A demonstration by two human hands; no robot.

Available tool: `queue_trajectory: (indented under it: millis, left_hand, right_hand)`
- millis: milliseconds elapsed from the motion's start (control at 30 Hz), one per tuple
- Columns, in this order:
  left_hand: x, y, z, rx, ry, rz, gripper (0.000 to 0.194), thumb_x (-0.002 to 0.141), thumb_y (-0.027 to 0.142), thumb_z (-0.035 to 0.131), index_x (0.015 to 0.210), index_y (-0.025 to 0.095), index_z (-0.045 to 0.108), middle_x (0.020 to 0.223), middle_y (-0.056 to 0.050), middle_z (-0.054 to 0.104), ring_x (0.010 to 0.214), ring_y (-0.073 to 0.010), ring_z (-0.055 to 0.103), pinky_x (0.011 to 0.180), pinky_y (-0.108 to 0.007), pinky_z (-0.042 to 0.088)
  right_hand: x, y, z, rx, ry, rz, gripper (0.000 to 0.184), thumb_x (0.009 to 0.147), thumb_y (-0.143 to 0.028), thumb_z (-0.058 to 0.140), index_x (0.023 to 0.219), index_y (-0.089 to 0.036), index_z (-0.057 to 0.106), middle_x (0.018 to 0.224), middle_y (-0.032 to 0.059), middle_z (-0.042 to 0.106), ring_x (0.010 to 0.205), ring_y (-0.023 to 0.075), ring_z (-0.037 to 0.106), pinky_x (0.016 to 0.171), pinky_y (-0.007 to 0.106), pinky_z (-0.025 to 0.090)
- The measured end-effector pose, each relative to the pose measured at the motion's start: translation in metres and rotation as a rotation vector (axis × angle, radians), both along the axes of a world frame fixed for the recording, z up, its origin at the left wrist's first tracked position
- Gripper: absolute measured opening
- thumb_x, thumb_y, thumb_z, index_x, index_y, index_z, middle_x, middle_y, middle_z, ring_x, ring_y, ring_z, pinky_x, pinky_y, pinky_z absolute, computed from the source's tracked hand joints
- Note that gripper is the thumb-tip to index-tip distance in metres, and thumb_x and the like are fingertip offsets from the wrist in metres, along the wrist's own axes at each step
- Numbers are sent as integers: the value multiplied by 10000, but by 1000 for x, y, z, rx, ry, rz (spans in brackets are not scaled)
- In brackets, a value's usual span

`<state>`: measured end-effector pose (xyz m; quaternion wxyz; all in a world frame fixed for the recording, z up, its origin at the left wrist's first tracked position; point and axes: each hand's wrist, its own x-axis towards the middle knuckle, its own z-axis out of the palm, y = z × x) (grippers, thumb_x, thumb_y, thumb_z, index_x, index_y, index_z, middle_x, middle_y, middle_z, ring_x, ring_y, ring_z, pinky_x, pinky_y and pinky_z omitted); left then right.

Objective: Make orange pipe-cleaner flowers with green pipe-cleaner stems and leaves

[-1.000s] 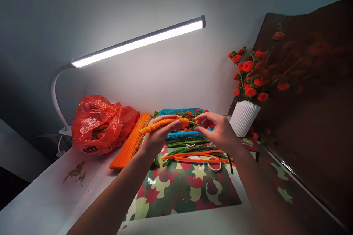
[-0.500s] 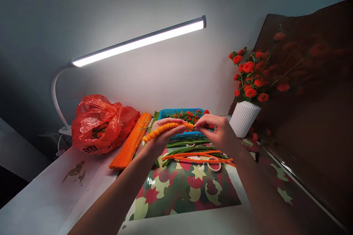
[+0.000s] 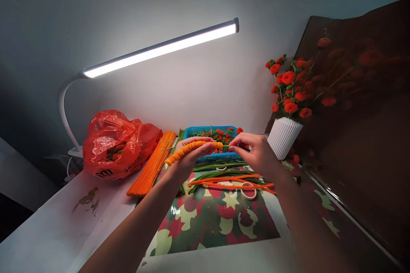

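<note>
A coiled orange pipe cleaner (image 3: 185,150) lies across the palm of my left hand (image 3: 192,153), with the thumb pressed over it. From its right end a thin green stem (image 3: 226,146) sticks out. The fingertips of my right hand (image 3: 250,149) pinch that stem, a short gap away from the coil. Thin wire-like ends poke out to the left behind my left hand. Below both hands lie green pipe cleaners (image 3: 211,175) and several loose orange pipe cleaners (image 3: 221,181), partly over a pair of scissors (image 3: 249,192).
A blue basket (image 3: 192,130) of red flowers stands behind my hands. To the left are an orange pipe cleaner bundle (image 3: 152,166), a red plastic bag (image 3: 118,145) and a lit lamp (image 3: 160,51). A white vase (image 3: 284,138) with red flowers stands right, beside a dark glossy panel (image 3: 361,115).
My right hand has shifted slightly right, away from the coil's end, and more of the green stem shows between them. My left hand stays nearly in place.
</note>
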<state>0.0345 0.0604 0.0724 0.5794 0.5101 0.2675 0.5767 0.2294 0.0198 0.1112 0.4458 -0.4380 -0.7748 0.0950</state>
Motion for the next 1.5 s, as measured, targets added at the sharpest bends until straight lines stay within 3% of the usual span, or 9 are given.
queue_trajectory:
  millis: [200, 500, 1133, 1333, 1500]
  left_hand:
    - [5, 0, -4, 4, 36, 19, 251, 635, 273, 822, 823, 133, 731, 798, -79, 764, 742, -208, 729, 725, -284, 596]
    - [1, 0, -2, 9, -17, 50, 300, 619, 290, 830, 856, 137, 726, 817, -82, 765, 806, -244, 729, 759, -311, 593]
    - [5, -6, 4, 27, 77, 92, 273, 632, 296, 822, 833, 137, 729, 773, -64, 758, 701, -185, 717, 710, -266, 588]
    - [4, -3, 4, 60, -125, 163, 369, 640, 325, 817, 954, 163, 711, 641, 5, 700, 588, -113, 659, 600, -197, 549]
    - [4, 4, 6, 85, -328, 283, 324, 676, 451, 764, 784, 152, 700, 685, -35, 700, 621, -138, 650, 593, -226, 527]
  right_hand:
    - [-10, -2, -4, -5, 26, 3, 118, 824, -181, 609, 716, -183, 658, 688, 15, 664, 636, 138, 571, 590, 259, 434]
    - [-2, 3, -4, -47, 12, -42, 123, 811, -206, 608, 704, -187, 665, 697, 14, 674, 629, 140, 576, 579, 255, 439]
    - [-9, -1, -6, -49, 3, -38, 160, 807, -174, 608, 660, -180, 669, 654, 11, 658, 621, 136, 564, 570, 248, 415]
    - [0, 9, -8, -179, 185, -139, 193, 782, -293, 621, 660, -151, 670, 623, 26, 651, 577, 133, 549, 542, 242, 418]
    - [-1, 11, -13, -359, 174, -10, 197, 769, -321, 620, 698, -142, 665, 604, 10, 601, 554, 115, 507, 506, 227, 382]
